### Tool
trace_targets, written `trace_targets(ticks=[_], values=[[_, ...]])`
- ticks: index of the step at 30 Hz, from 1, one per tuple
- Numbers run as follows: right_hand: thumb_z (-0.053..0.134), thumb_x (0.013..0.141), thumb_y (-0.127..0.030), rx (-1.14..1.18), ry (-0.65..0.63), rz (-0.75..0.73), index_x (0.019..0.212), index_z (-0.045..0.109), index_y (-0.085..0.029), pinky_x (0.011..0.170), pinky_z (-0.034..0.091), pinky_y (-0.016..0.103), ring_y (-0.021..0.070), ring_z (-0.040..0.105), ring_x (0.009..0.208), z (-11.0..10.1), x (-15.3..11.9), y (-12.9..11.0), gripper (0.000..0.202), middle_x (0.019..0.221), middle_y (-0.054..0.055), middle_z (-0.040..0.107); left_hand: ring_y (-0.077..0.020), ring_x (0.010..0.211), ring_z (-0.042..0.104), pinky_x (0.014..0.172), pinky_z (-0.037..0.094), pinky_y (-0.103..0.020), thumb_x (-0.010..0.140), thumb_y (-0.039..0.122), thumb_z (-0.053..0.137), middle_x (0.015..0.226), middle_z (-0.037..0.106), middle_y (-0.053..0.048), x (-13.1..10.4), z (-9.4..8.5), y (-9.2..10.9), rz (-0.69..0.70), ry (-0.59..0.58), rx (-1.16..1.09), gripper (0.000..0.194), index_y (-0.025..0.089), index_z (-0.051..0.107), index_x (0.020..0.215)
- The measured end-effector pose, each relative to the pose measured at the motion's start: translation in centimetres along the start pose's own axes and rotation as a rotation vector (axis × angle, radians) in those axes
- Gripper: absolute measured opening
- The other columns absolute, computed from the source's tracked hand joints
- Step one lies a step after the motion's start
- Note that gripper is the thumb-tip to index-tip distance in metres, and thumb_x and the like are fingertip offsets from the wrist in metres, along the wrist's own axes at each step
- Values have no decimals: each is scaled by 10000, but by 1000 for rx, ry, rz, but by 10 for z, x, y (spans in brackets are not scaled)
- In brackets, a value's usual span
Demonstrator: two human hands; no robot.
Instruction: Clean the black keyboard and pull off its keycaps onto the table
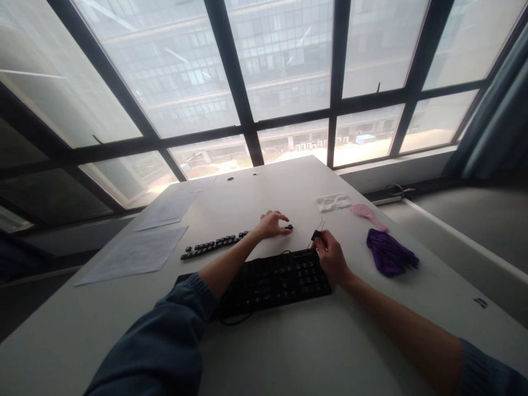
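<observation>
A black keyboard [276, 283] lies on the white table, partly hidden under my left forearm. Beyond it, rows of loose black keycaps [214, 246] stand on the tabletop. My left hand [273, 224] is over the right end of these rows, thumb and fingers curved apart around a small black keycap [289, 226]; contact with it is unclear. At the keyboard's top right corner, my right hand [330, 253] is closed on a small black tool [317, 235] with thin wire prongs that point away from me.
Printed papers [132, 256] lie at the left. On the right are a white cloth [332, 202], a pink brush [363, 211] and a purple cloth [390, 253]. A black cable [236, 322] curls at the keyboard's near edge. Windows [284, 60] rise behind the table.
</observation>
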State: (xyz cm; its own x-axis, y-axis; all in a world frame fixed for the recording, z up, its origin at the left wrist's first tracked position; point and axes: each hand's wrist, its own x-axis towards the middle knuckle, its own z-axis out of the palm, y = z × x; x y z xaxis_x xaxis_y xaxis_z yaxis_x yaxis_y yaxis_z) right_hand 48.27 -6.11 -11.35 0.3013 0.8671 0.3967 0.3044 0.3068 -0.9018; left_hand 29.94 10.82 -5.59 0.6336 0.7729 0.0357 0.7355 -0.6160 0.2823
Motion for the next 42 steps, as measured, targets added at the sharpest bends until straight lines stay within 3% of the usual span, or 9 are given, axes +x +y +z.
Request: trace_targets(ticks=[4,9,13,19,22,26,30,35,42], values=[[466,943,-334,6,16,-5,829,505,-223,673,448,291,182,595,679,0,0,-3,164,726,10,629,-311,1190,524,1057,318,-498,735,462,730,1164,694,-41,5,3,6,27,-9,-7,388,275,719,1075],[471,937,-332,28,26,-44,870,519,-224,682,457,286,178,590,709,-7,5,-6,135,759,13,619,-283,1128,570,1024,378,-458,801,426,679,1130,705,-35,-4,0,24,37,86,-42,319,264,718,1074],[471,930,-337,37,-74,-52,871,524,-227,622,444,272,161,553,645,-13,6,-2,136,726,-3,586,-242,1022,619,945,453,-374,883,349,566,1073,715,-55,-37,3,59,100,113,-99,256,239,735,1041],[454,918,-333,-102,-180,-91,831,533,-224,592,387,258,157,503,620,-15,2,-2,160,672,-17,561,-221,910,631,866,491,-334,875,278,563,951,696,-71,-92,30,99,153,128,-195,218,226,738,995],[435,918,-301,-165,-263,-152,796,525,-222,615,373,257,158,501,652,-16,0,-8,171,694,-15,566,-224,922,623,868,491,-331,840,281,621,965,674,-80,-103,41,103,134,177,-233,189,225,727,986],[417,924,-265,-268,-289,-229,781,528,-222,641,370,266,164,504,678,-20,-3,-14,186,731,-1,584,-221,867,628,813,496,-321,811,351,668,924,660,-71,-98,44,103,115,188,-237,179,229,729,926],[432,918,-250,-311,-259,-248,791,546,-223,640,372,273,169,509,663,-24,-3,-12,173,732,8,607,-203,765,629,719,488,-300,775,425,701,856,658,-53,-86,44,103,96,155,-255,216,233,743,866],[446,909,-232,-265,-195,-225,823,555,-226,634,387,274,171,542,646,-25,-4,-4,138,719,2,622,-213,815,644,770,492,-317,763,479,720,919,686,-52,-82,54,99,67,203,-324,272,265,777,922],[482,903,-241,-184,-83,-204,822,546,-222,638,424,283,176,570,640,-19,-9,-1,105,698,1,617,-183,830,648,776,487,-292,792,400,719,926,705,-10,-85,62,100,105,248,-358,194,295,786,940]])
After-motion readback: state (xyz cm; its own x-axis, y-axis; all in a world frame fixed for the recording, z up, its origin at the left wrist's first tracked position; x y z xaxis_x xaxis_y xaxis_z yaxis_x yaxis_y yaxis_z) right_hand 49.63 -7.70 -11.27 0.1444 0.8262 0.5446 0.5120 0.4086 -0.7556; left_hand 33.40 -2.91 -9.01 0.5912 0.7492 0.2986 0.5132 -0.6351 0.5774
